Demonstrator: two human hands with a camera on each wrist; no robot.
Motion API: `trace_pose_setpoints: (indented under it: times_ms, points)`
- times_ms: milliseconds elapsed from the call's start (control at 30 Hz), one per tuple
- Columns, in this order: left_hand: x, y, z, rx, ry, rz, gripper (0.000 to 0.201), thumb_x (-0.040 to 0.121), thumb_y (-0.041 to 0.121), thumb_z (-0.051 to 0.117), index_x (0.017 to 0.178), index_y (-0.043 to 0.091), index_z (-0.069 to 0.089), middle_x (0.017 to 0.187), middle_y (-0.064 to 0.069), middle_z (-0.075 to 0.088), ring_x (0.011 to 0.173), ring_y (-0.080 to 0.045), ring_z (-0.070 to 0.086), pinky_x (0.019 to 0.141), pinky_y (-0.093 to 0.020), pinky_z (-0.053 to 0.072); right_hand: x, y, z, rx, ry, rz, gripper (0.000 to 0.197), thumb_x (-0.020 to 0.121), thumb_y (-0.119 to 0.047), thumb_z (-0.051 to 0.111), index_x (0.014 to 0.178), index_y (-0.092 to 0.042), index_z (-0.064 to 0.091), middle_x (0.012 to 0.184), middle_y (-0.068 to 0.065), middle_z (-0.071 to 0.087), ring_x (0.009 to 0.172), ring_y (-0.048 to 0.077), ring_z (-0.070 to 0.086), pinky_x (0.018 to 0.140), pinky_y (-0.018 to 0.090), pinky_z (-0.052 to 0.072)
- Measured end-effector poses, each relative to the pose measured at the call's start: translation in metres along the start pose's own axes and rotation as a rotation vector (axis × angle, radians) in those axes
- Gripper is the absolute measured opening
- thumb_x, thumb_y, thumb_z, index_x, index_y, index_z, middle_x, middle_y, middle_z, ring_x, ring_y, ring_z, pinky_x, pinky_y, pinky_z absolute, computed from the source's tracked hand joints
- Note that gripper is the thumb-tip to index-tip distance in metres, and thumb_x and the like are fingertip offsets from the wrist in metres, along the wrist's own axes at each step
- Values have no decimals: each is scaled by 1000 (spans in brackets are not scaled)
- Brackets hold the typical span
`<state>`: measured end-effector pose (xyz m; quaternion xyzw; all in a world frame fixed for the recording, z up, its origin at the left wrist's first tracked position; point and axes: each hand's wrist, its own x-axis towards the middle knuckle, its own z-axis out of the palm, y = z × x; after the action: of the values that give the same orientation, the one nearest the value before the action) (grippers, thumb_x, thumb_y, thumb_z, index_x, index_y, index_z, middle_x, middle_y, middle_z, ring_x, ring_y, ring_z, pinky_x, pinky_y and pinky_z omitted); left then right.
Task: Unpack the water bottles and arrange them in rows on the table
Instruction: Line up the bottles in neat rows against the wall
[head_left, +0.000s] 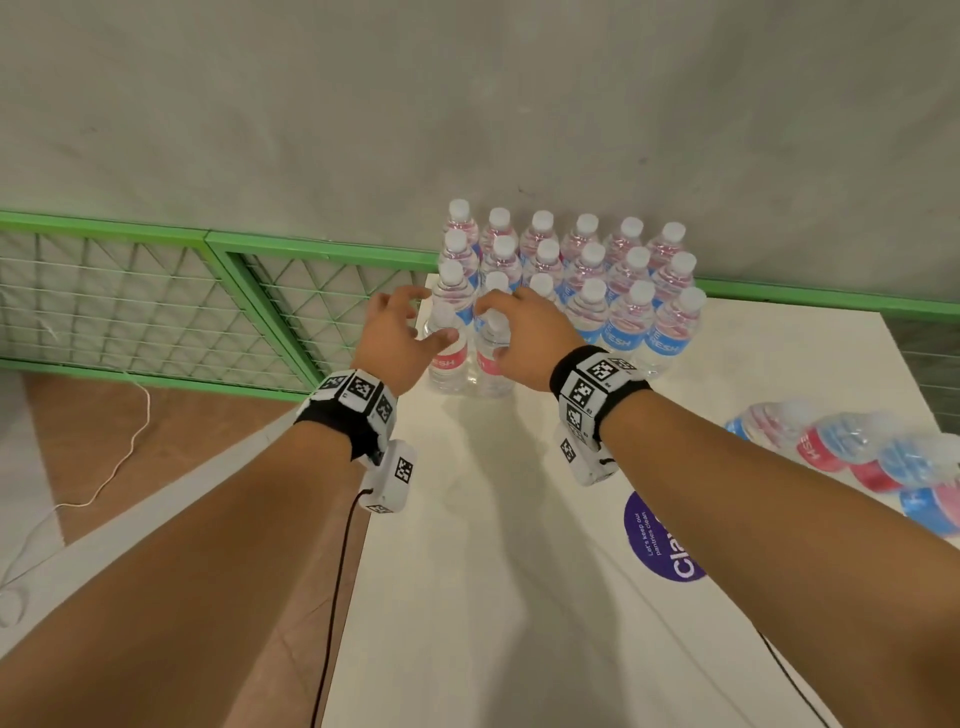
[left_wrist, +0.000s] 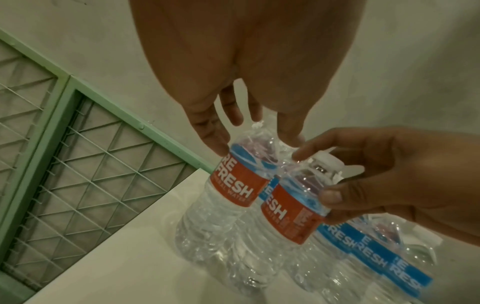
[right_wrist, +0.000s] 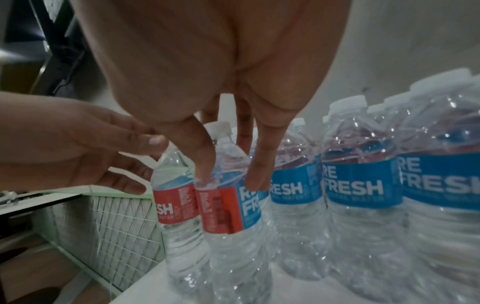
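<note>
Two clear plastic water bottles with red-and-blue labels (head_left: 470, 358) stand upright at the near left of the white tabletop (head_left: 483, 571), just before three rows of standing bottles (head_left: 587, 270). The left hand (head_left: 397, 338) and right hand (head_left: 524, 338) hover over the caps, fingers (right_wrist: 205, 156) spread and seemingly gripping nothing. Thin-walled and probably heavy, each is best gripped at the neck. A pack of lying bottles (head_left: 862, 462) waits on the right
</note>
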<state>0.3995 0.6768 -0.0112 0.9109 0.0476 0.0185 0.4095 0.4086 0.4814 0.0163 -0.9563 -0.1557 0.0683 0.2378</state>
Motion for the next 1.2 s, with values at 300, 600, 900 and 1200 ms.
trace_pose_setpoints:
  times_ms: [300, 600, 900, 1200]
  points:
    - [3, 14, -3, 74, -42, 133, 31, 85, 23, 73, 115, 29, 66, 105, 8, 59, 87, -12, 60, 76, -23, 45, 5, 1, -7, -77, -27, -4, 43, 80, -12, 68, 121, -22, 63, 110, 9, 63, 101, 27, 58, 83, 30, 45]
    - [-1, 13, 0, 13, -4, 141, 43, 83, 14, 66, 124, 26, 58, 120, 5, 56, 98, -13, 59, 84, -26, 49, 10, -2, -10, -116, -33, -21, 38, 78, -15, 71, 115, -21, 67, 104, 7, 67, 95, 26, 61, 78, 28, 47]
    - [3, 20, 5, 61, 56, 72, 28, 81, 25, 76, 107, 19, 66, 93, 3, 63, 83, -13, 59, 75, -28, 49, 11, -1, -7, -110, -21, -1, 41, 77, -17, 74, 116, -24, 67, 106, 6, 66, 96, 24, 60, 79, 26, 44]
    - [-3, 9, -1, -15, 37, 127, 38, 84, 15, 72, 120, 26, 64, 104, 10, 65, 93, -10, 62, 83, -25, 49, 11, -1, -6, -90, -24, -1, 40, 76, -18, 75, 114, -24, 69, 103, 6, 68, 94, 24, 62, 79, 26, 47]
